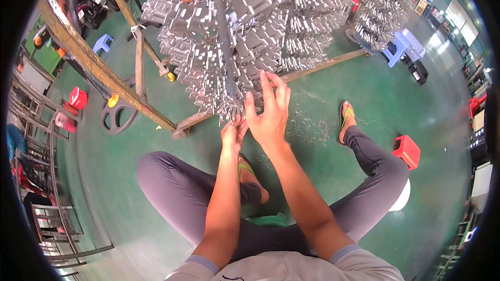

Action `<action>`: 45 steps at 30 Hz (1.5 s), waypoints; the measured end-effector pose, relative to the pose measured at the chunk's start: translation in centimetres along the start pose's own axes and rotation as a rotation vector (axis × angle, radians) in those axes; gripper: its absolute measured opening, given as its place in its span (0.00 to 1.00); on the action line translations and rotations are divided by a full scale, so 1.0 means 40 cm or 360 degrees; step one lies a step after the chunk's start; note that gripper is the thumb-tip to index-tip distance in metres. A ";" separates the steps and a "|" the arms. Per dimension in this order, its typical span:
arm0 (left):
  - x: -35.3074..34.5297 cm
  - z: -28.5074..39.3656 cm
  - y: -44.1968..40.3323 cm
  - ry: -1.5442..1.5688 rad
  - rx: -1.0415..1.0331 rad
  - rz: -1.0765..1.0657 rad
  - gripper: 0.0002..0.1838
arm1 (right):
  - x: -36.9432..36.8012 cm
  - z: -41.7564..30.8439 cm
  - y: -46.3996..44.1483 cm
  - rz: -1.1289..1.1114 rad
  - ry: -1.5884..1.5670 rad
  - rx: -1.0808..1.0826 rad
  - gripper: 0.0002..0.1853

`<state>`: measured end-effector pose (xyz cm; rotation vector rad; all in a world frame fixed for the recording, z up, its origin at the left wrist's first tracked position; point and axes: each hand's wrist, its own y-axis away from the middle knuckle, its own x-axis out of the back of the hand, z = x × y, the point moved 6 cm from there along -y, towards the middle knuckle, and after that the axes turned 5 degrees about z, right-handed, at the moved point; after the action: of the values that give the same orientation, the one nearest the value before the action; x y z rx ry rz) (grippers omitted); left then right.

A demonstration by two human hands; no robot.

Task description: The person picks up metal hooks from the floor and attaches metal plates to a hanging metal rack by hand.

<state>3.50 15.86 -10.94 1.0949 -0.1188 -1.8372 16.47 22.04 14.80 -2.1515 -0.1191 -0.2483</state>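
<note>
Many small grey metal parts (260,41) hang in dense tiers around a dark upright pole (223,36). At the bottom of this cluster, my left hand (233,131) has its fingers bent together against the lowest parts; what they hold is too small to make out. Just right of it and slightly higher, my right hand (269,109) is raised with its fingers apart, its fingertips at the lower edge of the parts. Nothing shows in its grasp.
A worn metal frame (104,65) stands at left and behind the cluster. A second cluster (383,10) hangs at upper right. Small pieces (310,127) lie on the green floor. A red stool (407,152) and a blue stool (400,47) are at right.
</note>
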 end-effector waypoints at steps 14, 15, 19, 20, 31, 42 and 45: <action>0.002 0.009 -0.012 -0.0042 -0.0011 0.0034 0.10 | 0.031 -0.083 -0.185 0.0168 -0.0180 0.0187 0.26; 0.006 0.007 -0.005 -0.0044 -0.0008 0.0055 0.10 | 0.033 -0.085 -0.191 0.0156 -0.0199 0.0193 0.26; 0.008 0.008 -0.018 0.0000 -0.0020 -0.0005 0.10 | 0.045 -0.081 -0.197 0.0144 -0.0243 0.0238 0.27; 0.013 0.005 -0.037 0.0009 -0.0018 -0.0020 0.10 | 0.051 -0.081 -0.197 0.0167 -0.0261 0.0231 0.27; -0.005 -0.067 -0.049 0.0169 0.0162 -0.0054 0.11 | 0.014 0.124 0.148 -0.0333 -0.0080 -0.0508 0.12; -0.057 -0.117 -0.040 0.0320 0.0216 -0.0252 0.12 | -0.093 0.213 0.237 -0.0141 -0.0239 -0.0957 0.13; -0.072 -0.100 -0.011 0.0304 0.0149 -0.0231 0.12 | -0.093 0.195 0.227 -0.0141 -0.0233 -0.0842 0.12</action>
<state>6.50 19.74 -11.73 1.3697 -0.0132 -1.8585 15.50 23.46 2.39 -2.6948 -0.2561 -0.1861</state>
